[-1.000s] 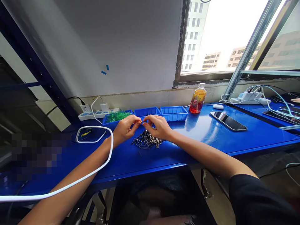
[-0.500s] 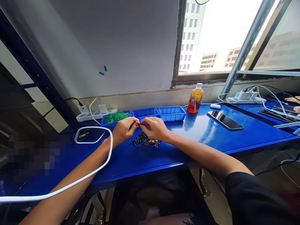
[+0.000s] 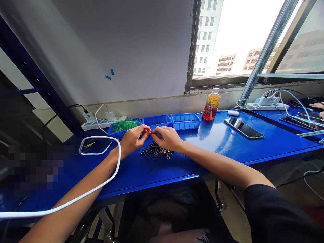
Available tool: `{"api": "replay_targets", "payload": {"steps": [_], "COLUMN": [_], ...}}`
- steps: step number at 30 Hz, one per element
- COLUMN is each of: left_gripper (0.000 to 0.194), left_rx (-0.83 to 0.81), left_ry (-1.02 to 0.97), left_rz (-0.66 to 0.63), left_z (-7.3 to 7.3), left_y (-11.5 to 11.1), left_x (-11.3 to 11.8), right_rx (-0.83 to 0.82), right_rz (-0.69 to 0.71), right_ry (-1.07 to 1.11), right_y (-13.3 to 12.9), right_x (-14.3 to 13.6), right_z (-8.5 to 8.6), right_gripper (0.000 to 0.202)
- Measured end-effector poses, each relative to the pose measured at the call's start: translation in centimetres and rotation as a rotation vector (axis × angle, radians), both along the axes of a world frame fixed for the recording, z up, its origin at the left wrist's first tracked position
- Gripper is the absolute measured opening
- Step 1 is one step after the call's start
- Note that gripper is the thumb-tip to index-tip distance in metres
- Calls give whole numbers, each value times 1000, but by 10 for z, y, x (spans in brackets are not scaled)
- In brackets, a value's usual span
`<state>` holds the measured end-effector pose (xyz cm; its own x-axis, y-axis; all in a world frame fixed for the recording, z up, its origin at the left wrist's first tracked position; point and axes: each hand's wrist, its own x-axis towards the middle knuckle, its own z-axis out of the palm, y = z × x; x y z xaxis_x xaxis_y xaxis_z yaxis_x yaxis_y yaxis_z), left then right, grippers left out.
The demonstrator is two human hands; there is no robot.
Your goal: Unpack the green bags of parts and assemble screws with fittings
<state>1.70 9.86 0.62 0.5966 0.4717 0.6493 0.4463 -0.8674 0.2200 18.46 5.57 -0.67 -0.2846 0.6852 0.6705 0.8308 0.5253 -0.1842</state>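
My left hand [image 3: 134, 138] and my right hand [image 3: 168, 138] meet at their fingertips over the blue table [image 3: 141, 175]. Both are closed in a pinch, thumbs against forefingers. Whatever lies between the fingertips is too small to make out. Just below them lies a loose pile of dark screws [image 3: 153, 152], with shinier small metal pieces [image 3: 169, 154] at its right side. My right hand covers the back part of the pile.
Behind my hands stand a bin with green plastic [image 3: 125, 125], a middle blue bin [image 3: 157, 119] and a right blue bin [image 3: 186, 122]. Right of them are a drink bottle [image 3: 212, 105] and a phone [image 3: 243, 128]. A white cable [image 3: 83, 196] loops across my left forearm.
Both hands stay nearly in place, still pinched together above the pile. The fingertips have shifted slightly, and the dark speck seen between them earlier is hardly visible. The view has tilted a little.
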Motion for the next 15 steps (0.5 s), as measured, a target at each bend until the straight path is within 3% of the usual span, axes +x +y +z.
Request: {"api": "replay_targets", "payload": {"steps": [15], "left_gripper": [27], "left_rx": [-18], "left_ry": [21], "left_rz": [64], "left_z": [4], "left_y": [-2], "left_x": [-1], "right_rx": [10], "right_rz": [-7], "right_ry": [44], "right_y": [-2], "right_x": [-1], "right_z": [2], "right_gripper": [9]}}
